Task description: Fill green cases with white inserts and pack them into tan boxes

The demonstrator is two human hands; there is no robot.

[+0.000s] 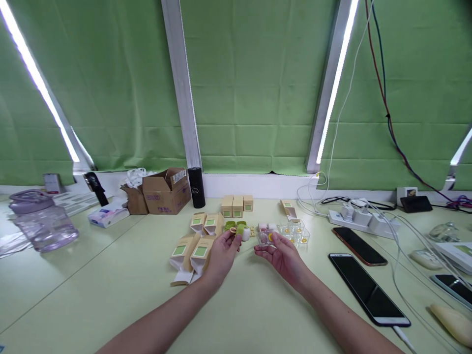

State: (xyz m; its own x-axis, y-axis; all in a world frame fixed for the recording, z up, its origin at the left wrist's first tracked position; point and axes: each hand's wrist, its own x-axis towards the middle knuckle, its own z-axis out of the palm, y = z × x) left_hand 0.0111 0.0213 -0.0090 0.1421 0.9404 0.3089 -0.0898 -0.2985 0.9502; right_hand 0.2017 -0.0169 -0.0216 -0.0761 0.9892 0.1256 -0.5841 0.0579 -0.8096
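Holding both pieces just above the tabletop [110, 285], you have them out at your fingertips, near each other but, as far as I can tell, not touching. That leaves each one open to your view.

Your left hand [221, 255] has its grip clamped on a small white cylinder [245, 234] with a green top, pinched between thumb and fingers. Your right hand [283, 255] lies palm up, its grip closed around a clear tub [266, 238]. Something pink and yellow shows inside, too small to name.

Just beyond the right grip stand more clear tubs [297, 232], each with a yellow bit in it. Beside and under the left grip lie tan cartons [195, 250] with their flaps open; I cannot tell what they contain. Further beyond it, three closed cartons [238, 205] stand in a row.
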